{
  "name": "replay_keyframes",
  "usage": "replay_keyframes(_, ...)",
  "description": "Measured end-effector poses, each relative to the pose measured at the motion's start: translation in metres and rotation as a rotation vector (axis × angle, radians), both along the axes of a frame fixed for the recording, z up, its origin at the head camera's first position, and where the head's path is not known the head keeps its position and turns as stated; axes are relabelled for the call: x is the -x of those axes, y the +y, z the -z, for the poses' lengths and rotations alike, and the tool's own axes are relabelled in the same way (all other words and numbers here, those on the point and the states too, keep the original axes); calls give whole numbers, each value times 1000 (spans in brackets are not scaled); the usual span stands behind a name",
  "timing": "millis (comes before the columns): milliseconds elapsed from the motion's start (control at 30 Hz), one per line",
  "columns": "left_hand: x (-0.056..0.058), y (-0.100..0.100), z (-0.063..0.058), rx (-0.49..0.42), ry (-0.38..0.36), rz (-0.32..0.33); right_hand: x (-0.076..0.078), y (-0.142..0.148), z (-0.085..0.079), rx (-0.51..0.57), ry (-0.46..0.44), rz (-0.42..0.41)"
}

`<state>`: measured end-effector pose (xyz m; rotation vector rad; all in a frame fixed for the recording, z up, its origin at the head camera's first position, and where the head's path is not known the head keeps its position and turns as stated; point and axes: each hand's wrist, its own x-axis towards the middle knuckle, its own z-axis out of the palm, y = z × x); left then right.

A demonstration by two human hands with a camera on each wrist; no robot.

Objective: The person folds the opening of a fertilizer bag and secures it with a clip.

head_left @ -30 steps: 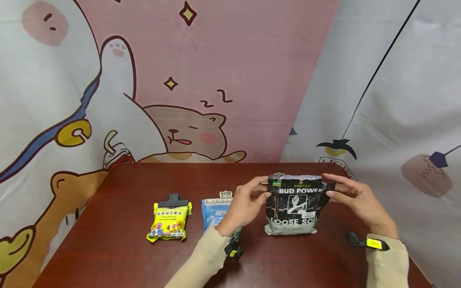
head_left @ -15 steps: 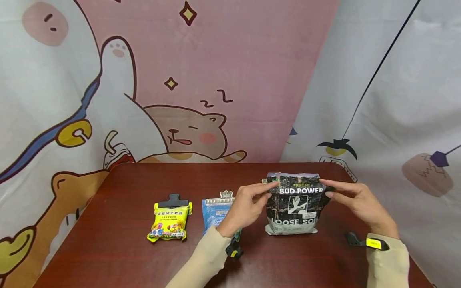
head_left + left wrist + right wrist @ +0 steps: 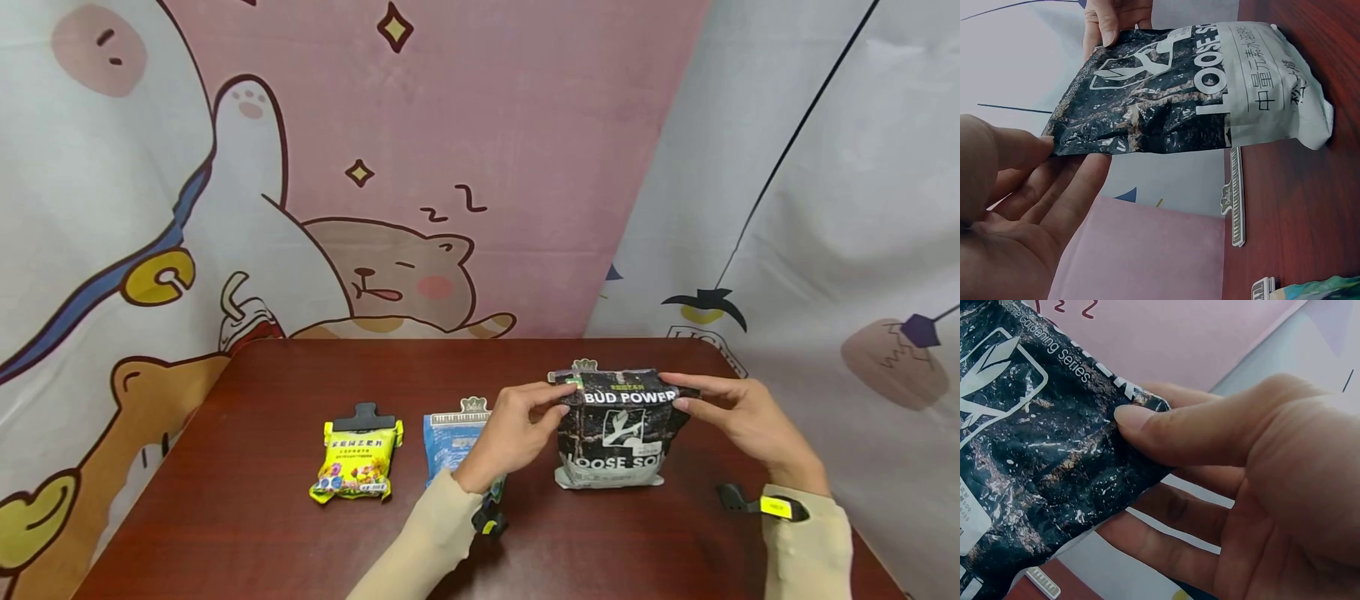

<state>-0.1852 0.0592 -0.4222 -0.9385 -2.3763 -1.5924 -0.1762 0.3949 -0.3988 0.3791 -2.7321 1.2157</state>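
Note:
A black and white bag of loose soil (image 3: pixel 622 446) stands on the table, its top folded over with creases across the front. My left hand (image 3: pixel 517 429) pinches the upper left corner; in the left wrist view the thumb (image 3: pixel 1038 147) presses on the corner and fingers reach behind. On the other side, my right hand (image 3: pixel 750 421) pinches the upper right corner. The right wrist view shows that thumb (image 3: pixel 1172 428) on the front face, with the fingers behind the bag. A metal clip (image 3: pixel 585 365) lies on the table behind the bag, partly hidden by it.
Left of the soil bag lies a blue bag (image 3: pixel 450 442) with a metal clip (image 3: pixel 472 406) on its top, partly covered by my left forearm. Further left is a yellow fertilizer bag (image 3: pixel 356 467) with a black clip (image 3: pixel 363 417). A printed curtain (image 3: pixel 525 167) hangs behind the table.
The soil bag's upper part has folded down and its top edge sits lower, so the clip behind shows more. My left index finger has moved onto the bag's front.

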Motion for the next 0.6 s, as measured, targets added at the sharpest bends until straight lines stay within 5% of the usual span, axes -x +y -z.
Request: replay_keyframes(600, 1, 2, 4, 1, 35, -65, 0, 1, 0, -40, -28, -61)
